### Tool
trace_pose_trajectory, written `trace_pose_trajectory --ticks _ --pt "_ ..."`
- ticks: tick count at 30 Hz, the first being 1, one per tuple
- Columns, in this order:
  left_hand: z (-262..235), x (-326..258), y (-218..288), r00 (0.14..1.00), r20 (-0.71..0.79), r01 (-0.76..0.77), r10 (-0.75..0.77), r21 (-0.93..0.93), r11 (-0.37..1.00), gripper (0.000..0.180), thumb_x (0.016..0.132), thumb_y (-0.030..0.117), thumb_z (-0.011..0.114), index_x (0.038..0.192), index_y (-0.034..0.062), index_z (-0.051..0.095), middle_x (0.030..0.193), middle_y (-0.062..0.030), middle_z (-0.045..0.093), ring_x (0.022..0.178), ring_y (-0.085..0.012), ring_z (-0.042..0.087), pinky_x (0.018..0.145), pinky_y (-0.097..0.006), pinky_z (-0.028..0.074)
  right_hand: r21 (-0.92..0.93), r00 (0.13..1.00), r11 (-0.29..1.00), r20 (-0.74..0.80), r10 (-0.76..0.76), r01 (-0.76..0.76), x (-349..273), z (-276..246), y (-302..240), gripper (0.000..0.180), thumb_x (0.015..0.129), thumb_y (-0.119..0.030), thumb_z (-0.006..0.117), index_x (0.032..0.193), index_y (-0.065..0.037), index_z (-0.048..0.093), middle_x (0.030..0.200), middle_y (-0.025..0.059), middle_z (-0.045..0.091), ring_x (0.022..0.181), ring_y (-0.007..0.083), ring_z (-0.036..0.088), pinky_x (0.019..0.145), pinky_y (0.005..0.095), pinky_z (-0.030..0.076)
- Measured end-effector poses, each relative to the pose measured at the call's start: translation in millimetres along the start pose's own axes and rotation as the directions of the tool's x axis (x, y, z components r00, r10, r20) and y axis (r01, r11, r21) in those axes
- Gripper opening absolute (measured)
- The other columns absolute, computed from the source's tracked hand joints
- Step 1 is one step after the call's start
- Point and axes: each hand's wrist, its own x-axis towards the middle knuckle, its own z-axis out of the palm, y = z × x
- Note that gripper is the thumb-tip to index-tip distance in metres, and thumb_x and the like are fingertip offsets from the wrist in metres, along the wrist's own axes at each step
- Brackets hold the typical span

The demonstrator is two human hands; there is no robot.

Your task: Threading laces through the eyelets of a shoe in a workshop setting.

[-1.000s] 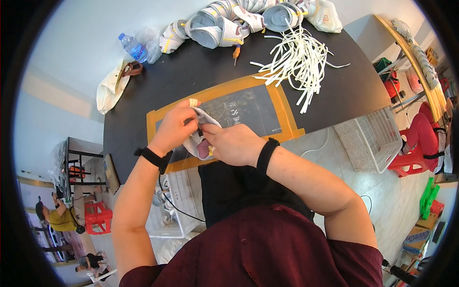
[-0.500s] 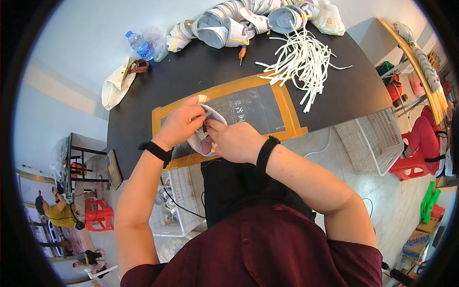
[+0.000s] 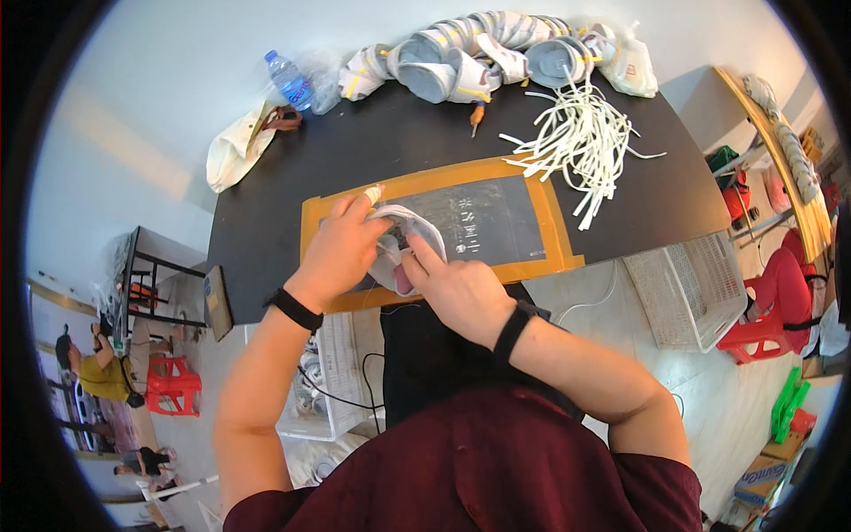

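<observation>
Upper [image 3: 388,263], pale with a mauve part, sits between your two hands, just over the near edge of the desk [image 3: 253,222] and partly above the tape-edged sheet [image 3: 510,199]. Your left fingers [image 3: 362,207] are folded over its left side and have hold of it; one of them wears a pale wrap [image 3: 373,192] at the tip. On the right, your index finger [image 3: 427,255] points into the opening, while the others curl by the lower edge; whether these right fingers pinch the cloth or only press it, you cannot tell from this view.

Judging by that, this piece is mid-work rather than done: its mouth is spread, and both hands are on it. What you are fixing inside is hidden, so how much is left on it cannot be told. Beyond your fingers, along the desk's far side, stands a row of uppers [image 3: 439,82]; whether they are finished or waiting does not show. Ahead and to the right of your fingers lie loose white strips [image 3: 585,146], well apart from them. An orange-handled tool [image 3: 477,115] lies beyond your fingers, out of your grasp. Below them, a white crate [image 3: 341,390] holds more pale pieces [image 3: 310,381].
</observation>
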Motion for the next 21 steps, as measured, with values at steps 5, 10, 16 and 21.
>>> trace_pose_trajectory --ticks 5,10,16,21 --pt "10.3 -21.1 8.2 0.971 -0.24 0.023 -0.025 -0.01 1.0 0.024 0.074 0.0 0.063 0.098 0.0024 0.067 0.136 -0.0178 0.051 0.122 -0.0399 0.046 0.1 -0.045 0.044 -0.05 0.997 0.996 -0.021 -0.078 0.077 -7.7 9.5 -12.8 0.042 0.081 -0.01 0.058 0.122 -0.002 0.055 0.126 0.0117 0.058 0.06 0.0209 0.066 0.052 0.0321 0.054" --pt "9.9 -22.6 6.1 0.969 -0.245 -0.047 0.015 -0.126 0.991 0.017 0.073 0.002 0.064 0.09 0.0002 0.065 0.136 -0.0188 0.049 0.124 -0.0398 0.045 0.098 -0.045 0.046 0.016 0.995 0.995 0.021 -0.095 0.095 -6.0 10.6 -9.0 0.043 0.081 -0.01 0.057 0.123 0.002 0.056 0.128 0.0166 0.058 0.06 0.02 0.067 0.053 0.0311 0.055" --pt "7.4 -17.0 7.7 0.982 -0.177 0.056 -0.07 -0.085 0.995 0.017 0.074 0.007 0.068 0.088 -0.0009 0.063 0.132 -0.0175 0.051 0.126 -0.0375 0.044 0.098 -0.043 0.046 0.011 0.995 0.997 0.063 -0.075 0.075 -0.2 7.0 -12.6 0.043 0.081 -0.009 0.058 0.122 0.002 0.056 0.127 0.0155 0.058 0.061 0.0206 0.067 0.053 0.0316 0.055" --pt "11.8 -17.8 -0.3 0.991 -0.112 0.059 -0.074 -0.125 0.99 0.014 0.076 0.008 0.068 0.086 0.0004 0.062 0.127 -0.0158 0.053 0.122 -0.0364 0.048 0.095 -0.042 0.049 -0.021 0.996 0.997 0.034 -0.078 0.078 -1.4 6.7 -15.6 0.038 0.08 -0.008 0.058 0.116 0.003 0.056 0.118 0.0138 0.058 0.06 0.0204 0.066 0.053 0.0319 0.054"
